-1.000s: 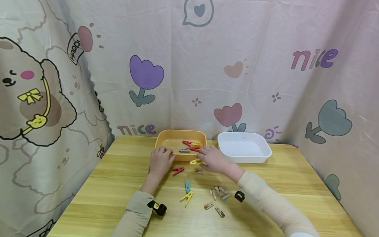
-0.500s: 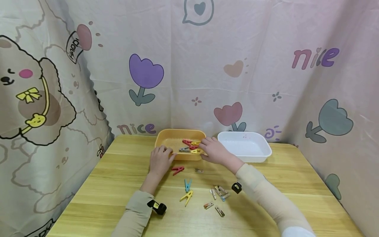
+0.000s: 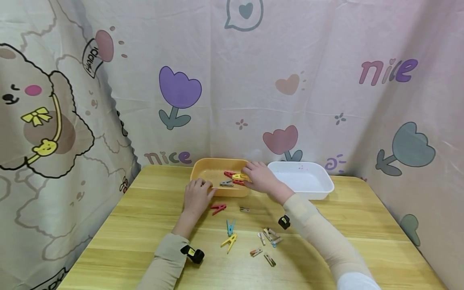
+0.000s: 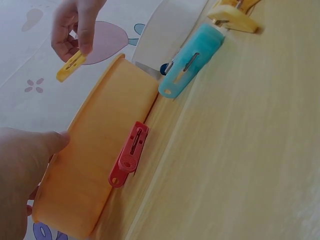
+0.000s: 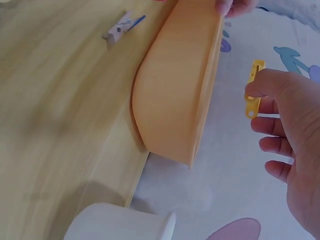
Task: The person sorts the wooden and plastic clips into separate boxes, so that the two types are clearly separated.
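My left hand (image 3: 197,196) grips the front left rim of the orange basket (image 3: 230,193), thumb on the outer wall and fingers behind. Over the basket's right side, my right hand (image 3: 262,177) pinches a yellow clothespin (image 4: 70,67) between thumb and index finger; the other fingers are bent loosely. That clothespin hangs above the rim in both wrist views. Inside the basket lie red clothespins (image 3: 229,174) and a grey one (image 3: 226,183); the right hand partly covers this spot. A red clothespin (image 4: 131,152) lies on the table before the basket.
A white basket (image 3: 304,195) stands to the right of the orange one. On the wooden table lie a small wooden clothespin (image 3: 244,209), a blue clothespin (image 3: 230,228), another yellow clothespin (image 3: 229,241) and several small wooden clothespins (image 3: 270,235). A patterned curtain (image 3: 239,80) hangs behind.
My right hand has lifted the yellow clothespin from in front of the orange basket, up over its rim and farther in. My left hand keeps its place on the rim.
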`<state>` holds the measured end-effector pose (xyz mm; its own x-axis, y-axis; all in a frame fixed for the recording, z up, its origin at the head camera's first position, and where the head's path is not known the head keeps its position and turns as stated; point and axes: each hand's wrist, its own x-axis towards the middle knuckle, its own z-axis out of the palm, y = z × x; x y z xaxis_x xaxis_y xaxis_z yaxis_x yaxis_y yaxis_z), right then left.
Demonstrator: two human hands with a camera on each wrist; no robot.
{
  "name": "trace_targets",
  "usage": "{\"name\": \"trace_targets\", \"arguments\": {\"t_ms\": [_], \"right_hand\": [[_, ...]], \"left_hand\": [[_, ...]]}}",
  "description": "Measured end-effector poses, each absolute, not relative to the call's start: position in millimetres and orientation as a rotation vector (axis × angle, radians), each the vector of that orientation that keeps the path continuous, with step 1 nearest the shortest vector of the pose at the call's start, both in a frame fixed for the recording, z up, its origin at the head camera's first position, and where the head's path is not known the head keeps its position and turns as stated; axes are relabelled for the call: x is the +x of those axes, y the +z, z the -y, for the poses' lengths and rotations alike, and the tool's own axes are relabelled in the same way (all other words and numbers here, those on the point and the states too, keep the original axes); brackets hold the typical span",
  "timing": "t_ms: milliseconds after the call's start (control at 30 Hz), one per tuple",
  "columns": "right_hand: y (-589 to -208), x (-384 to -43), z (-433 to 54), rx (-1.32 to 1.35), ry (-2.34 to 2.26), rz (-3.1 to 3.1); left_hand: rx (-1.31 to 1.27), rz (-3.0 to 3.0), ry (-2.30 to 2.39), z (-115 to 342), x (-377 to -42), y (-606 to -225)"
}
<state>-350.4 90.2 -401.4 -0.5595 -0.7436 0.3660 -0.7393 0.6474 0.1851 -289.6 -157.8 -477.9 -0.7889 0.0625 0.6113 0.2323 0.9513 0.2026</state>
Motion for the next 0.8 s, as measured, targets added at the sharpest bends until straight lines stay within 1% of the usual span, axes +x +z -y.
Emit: {"name": "trace_targets", "arguments": {"t_ms": [800], "right_hand": [[-392.6,-391.3,-62.5,0.965,0.210,2.637]], "left_hand": [[-0.209,2.467,-0.345,158.4,-289.2,-477.5]]}}
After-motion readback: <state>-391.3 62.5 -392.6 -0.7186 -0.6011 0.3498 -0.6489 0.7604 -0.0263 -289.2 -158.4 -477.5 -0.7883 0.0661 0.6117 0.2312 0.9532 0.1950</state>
